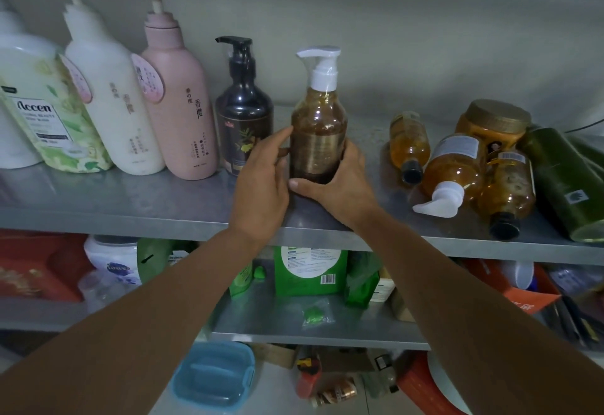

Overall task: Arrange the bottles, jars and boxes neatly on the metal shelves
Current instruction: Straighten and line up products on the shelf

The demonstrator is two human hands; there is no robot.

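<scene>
An amber pump bottle with a white pump stands upright on the top metal shelf. My right hand grips its lower part from the right, thumb across the base. My left hand touches its left side with the thumb up against the glass, fingers loosely straight. To its left stands a row of upright pump bottles: a dark one, a pink one, a cream one and a green-white one. Right of it, several amber bottles and a green bottle lie on their sides.
An amber jar with a gold lid stands at the back right. On the lower shelf sit a green box, a white jar and red and orange boxes. A blue plastic container and small items lie below.
</scene>
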